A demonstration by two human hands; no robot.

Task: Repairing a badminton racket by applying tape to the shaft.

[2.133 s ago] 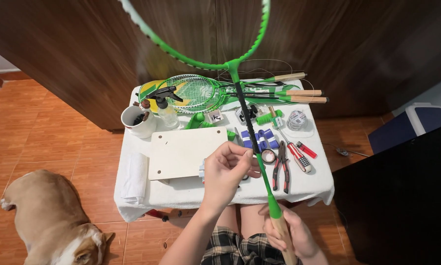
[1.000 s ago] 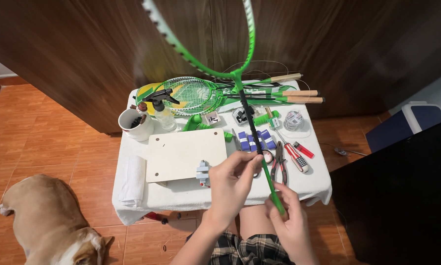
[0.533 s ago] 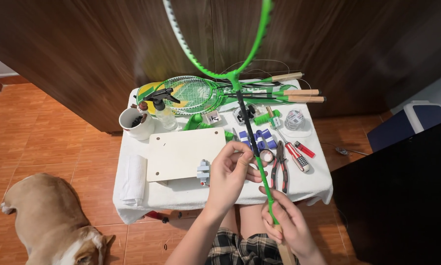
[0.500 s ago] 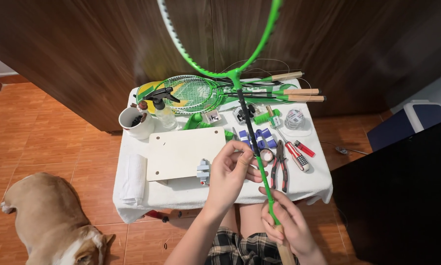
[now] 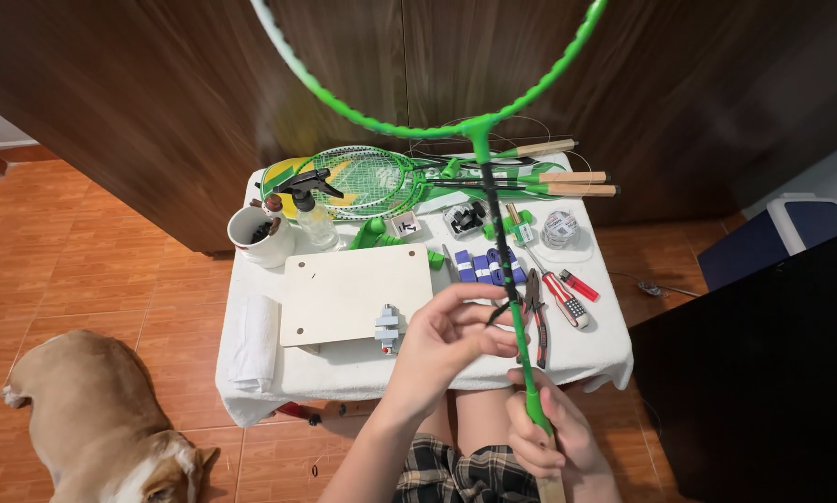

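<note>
I hold a green unstrung racket (image 5: 479, 126) upright in front of me. My right hand (image 5: 553, 445) grips its handle at the bottom of the view. The fingers of my left hand (image 5: 451, 333) pinch the thin shaft and a small black strand beside it, just above the green cone. The racket's open hoop rises past the top edge of the view.
A small white-covered table (image 5: 344, 373) carries a pale board (image 5: 355, 293) with a small grey clamp, a white mug (image 5: 256, 237), a spray bottle (image 5: 311, 214), other green rackets (image 5: 372, 179), blue grip rolls, pliers (image 5: 537, 307), a string spool. A tan dog (image 5: 93, 419) lies at left; dark cabinet at right.
The racket has swung slightly from side to side in my hands. My left hand has stayed on the shaft, shifting a little along it; my right hand keeps the handle.
</note>
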